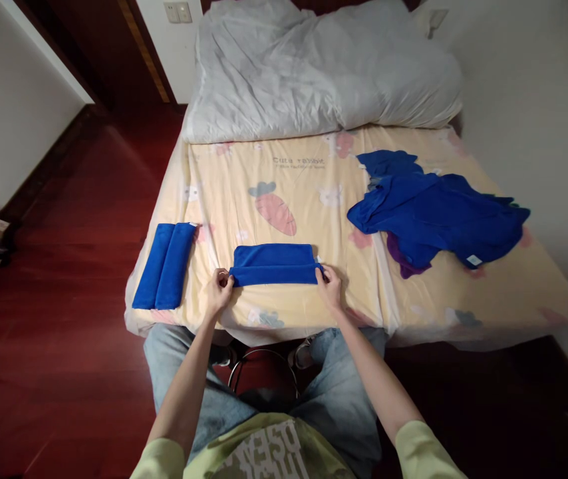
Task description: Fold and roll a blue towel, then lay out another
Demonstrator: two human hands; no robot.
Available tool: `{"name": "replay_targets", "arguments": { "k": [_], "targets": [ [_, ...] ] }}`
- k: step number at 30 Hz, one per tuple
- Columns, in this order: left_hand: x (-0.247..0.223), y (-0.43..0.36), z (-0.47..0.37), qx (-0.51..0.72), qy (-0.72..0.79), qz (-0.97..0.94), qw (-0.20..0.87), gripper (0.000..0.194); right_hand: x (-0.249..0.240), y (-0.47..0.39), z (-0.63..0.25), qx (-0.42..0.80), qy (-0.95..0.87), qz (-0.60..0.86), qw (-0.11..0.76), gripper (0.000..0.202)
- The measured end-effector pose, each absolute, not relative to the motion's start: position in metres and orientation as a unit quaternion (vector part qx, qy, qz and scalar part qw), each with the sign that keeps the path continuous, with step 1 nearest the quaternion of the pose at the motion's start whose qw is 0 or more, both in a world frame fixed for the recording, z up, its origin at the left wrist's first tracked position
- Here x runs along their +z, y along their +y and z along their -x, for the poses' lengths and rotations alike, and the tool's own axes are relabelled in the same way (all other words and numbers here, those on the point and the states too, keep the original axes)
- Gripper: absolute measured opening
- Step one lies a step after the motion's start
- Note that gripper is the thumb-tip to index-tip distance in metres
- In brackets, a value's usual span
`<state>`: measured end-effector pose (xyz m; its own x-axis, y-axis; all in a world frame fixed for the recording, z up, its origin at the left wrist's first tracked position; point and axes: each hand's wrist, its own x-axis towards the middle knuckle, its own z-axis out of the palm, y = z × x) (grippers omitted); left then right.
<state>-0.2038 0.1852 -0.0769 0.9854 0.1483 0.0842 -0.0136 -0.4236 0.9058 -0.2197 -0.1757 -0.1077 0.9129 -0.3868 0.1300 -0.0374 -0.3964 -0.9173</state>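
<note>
Head view: I see the left hand (pixel 219 291) with thumb and fingers pinched together on the left end of a blue cloth (pixel 275 275); the right hand (pixel 330 286) pinches the right end the same way, so the cloth's near band is held between them; whether that band is slightly lifted I cannot tell. The cloth is on the bed sheet (pixel 308 199), near its front edge and right before the person; it shows two long bands, the far one narrower, so I judge it partly folded. To the left, well apart from the heap, a folded blue cloth (pixel 173 266) lies neatly in two bands, which I take as done; at right a loose blue heap (pixel 428 216), with a purple cloth (pixel 406 258) poking out beneath, looks unfolded, so I count it as left over.
</note>
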Motion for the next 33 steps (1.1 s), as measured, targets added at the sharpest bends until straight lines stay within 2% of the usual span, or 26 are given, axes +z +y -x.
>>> {"name": "replay_targets", "arguments": {
  "k": [13, 17, 20, 24, 29, 31, 33],
  "targets": [
    [-0.09, 0.185, 0.211, 0.096, 0.023, -0.869, 0.485, 0.008, -0.105, -0.174, 0.223, -0.181, 0.128, 0.83, 0.511, 0.042],
    [-0.1, 0.186, 0.213, 0.131, -0.007, -0.894, 0.429, 0.017, -0.107, -0.173, 0.223, -0.189, 0.146, 0.837, 0.493, 0.043],
    [-0.102, 0.187, 0.213, 0.175, -0.047, -0.901, 0.394, 0.025, -0.108, -0.173, 0.225, -0.234, 0.153, 0.854, 0.438, 0.04],
    [-0.095, 0.193, 0.212, 0.117, -0.21, -0.898, 0.369, 0.043, -0.105, -0.179, 0.231, -0.256, 0.033, 0.901, 0.348, 0.023],
    [-0.081, 0.198, 0.207, 0.036, -0.281, -0.901, 0.329, 0.069, -0.091, -0.195, 0.238, -0.124, -0.175, 0.921, 0.324, 0.042],
    [-0.078, 0.193, 0.2, 0.033, -0.272, -0.904, 0.329, 0.07, -0.086, -0.198, 0.234, -0.111, -0.19, 0.923, 0.315, 0.05],
    [-0.077, 0.185, 0.193, 0.043, -0.245, -0.908, 0.336, 0.063, -0.084, -0.196, 0.228, -0.115, -0.176, 0.929, 0.305, 0.054]
  ]
}}
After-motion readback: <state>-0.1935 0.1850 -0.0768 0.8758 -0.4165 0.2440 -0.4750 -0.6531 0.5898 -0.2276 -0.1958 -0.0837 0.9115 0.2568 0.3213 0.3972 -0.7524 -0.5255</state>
